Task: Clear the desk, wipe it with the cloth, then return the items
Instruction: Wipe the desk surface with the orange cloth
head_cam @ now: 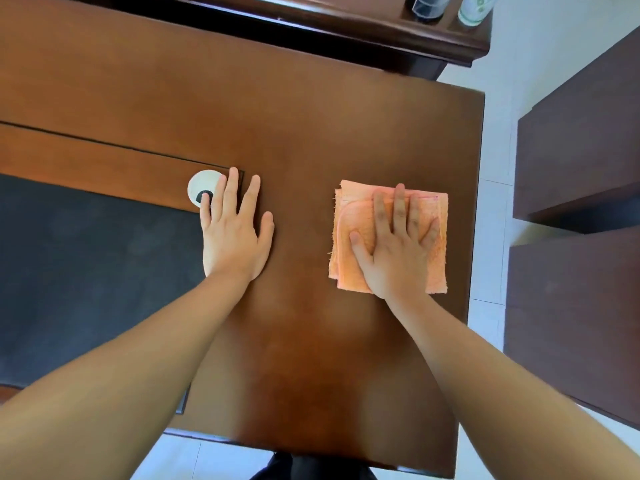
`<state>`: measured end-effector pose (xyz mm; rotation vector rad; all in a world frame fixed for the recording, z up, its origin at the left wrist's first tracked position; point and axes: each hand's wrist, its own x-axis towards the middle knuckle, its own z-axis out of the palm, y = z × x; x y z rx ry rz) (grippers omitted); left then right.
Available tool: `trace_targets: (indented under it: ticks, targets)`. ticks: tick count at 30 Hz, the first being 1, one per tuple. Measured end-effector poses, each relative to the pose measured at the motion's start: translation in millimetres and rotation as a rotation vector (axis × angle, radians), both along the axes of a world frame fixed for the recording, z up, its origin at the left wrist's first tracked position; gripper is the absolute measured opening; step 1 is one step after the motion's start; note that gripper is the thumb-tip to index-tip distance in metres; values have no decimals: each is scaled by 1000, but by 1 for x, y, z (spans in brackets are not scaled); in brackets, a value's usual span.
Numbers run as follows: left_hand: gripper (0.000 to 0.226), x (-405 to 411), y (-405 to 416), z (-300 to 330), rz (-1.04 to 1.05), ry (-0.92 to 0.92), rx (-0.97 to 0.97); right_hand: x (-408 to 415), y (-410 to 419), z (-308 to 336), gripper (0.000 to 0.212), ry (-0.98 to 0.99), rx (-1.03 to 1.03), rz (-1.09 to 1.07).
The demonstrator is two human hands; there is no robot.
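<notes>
A folded orange cloth (433, 244) lies flat on the brown wooden desk (298, 126), toward its right edge. My right hand (398, 247) presses on the cloth with straight, spread fingers. My left hand (235, 233) rests flat on the bare desk to the left of the cloth, fingers straight. Its fingertips partly cover a round white cable grommet (202, 185) with a dark hole.
A dark desk pad (86, 271) is set into the desk on the left. At the back right, on a darker raised ledge, stand a dark container (429, 6) and a clear green-printed bottle (476, 10). Dark brown furniture (581, 188) stands right of the desk across white floor tiles.
</notes>
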<state>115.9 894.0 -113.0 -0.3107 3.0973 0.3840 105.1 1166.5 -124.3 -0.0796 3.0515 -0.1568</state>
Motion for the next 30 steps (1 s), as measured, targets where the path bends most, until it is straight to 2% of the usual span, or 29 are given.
trace_targets:
  ticks: [20,25,30]
  targets:
    - [64,-6,-3,-12,-1,34,5,-239,-52,11,84,-54,-36,46]
    - [65,-6,-4,-14,-6,16,5,-255,-57,13,85,-50,-33,65]
    - [65,-6,-4,-12,-6,-20,-12,-223,-57,11,83,-43,-46,52]
